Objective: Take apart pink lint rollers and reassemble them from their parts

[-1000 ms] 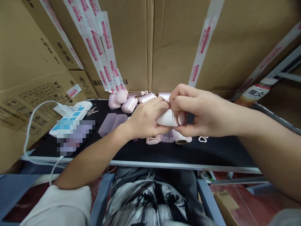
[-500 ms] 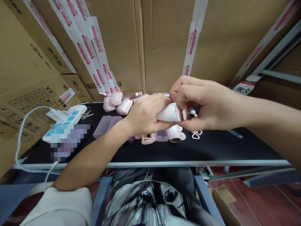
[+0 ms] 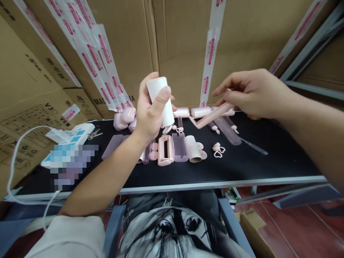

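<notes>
My left hand (image 3: 147, 114) is wrapped around a white sticky-paper roll (image 3: 160, 102) and holds it tilted above the table, thumb across its front. To the right, my right hand (image 3: 248, 94) pinches a pink L-shaped roller handle (image 3: 211, 117), whose bent end points toward the roll without touching it. Below them, in a row on the table, lie a pink roller frame (image 3: 161, 150), a translucent purple cover (image 3: 180, 147) and another white roll (image 3: 194, 148) with a brown core, beside pink rounded pieces. Small pink heart-shaped loops (image 3: 218, 149) lie farther right.
Along the back of the black table (image 3: 242, 168) are several pink rollers (image 3: 201, 111). A flat strip-like tool (image 3: 254, 146) lies right. At left are a power strip (image 3: 68, 143) and keys (image 3: 95, 133). Cardboard boxes (image 3: 177, 53) wall off the back.
My hands, together around the white roll before, have separated. The left has lifted and turned the roll upright-ish; the right has moved right and up, with the pink handle now plainly showing.
</notes>
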Motion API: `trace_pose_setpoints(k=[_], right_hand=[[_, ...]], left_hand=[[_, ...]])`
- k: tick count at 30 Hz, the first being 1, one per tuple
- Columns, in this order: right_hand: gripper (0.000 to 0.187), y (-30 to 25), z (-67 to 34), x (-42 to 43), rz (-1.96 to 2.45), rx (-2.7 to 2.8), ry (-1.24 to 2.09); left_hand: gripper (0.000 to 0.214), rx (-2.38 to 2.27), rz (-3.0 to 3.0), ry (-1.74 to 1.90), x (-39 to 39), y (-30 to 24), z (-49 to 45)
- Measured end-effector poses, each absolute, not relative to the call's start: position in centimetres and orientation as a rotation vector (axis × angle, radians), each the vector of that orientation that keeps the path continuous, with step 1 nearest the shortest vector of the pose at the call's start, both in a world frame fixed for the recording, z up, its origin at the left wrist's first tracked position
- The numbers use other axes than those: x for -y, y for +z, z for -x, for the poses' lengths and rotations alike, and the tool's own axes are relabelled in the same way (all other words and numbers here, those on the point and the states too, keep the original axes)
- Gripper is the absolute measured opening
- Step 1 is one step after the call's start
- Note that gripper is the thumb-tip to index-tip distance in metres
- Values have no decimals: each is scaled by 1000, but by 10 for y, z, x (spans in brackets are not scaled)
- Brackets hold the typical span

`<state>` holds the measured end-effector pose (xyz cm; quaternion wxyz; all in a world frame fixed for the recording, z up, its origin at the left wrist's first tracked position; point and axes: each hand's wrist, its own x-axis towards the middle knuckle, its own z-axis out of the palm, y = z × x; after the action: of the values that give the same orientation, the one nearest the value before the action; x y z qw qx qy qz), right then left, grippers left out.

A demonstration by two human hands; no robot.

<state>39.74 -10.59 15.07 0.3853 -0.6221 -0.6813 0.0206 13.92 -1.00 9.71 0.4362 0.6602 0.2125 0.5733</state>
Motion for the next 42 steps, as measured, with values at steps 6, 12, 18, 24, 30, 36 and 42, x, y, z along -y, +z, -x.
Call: trace_pose_setpoints(k=[6,12,18,24,30,36,42], right_hand=[[18,83,-467,122,1941,1342,378],[16,8,-522,136,1713,1351,432],[17,-9,-542,140,1839,1532,453],[20,-19,-533,134,1933,1657,429],[7,5,-485,120,1817,1777,-30],[26,57,-322,75,1456,2550,-95],[29,57,-240,27,1971,2738,85]], left_hand=[[55,-576,-1464,1206,2,76,-139],[41,-716,-1275,1124,-25,62,-143],[33,-762,-1196,1051,-39,61,-129],[27,-738,-1320,1135,-39,62,-119],[31,-686,-1317,1162,-34,68,-97],[41,-680,-1284,1253,-37,63,-88],[45,-663,-1303,1261,-31,62,-76]])
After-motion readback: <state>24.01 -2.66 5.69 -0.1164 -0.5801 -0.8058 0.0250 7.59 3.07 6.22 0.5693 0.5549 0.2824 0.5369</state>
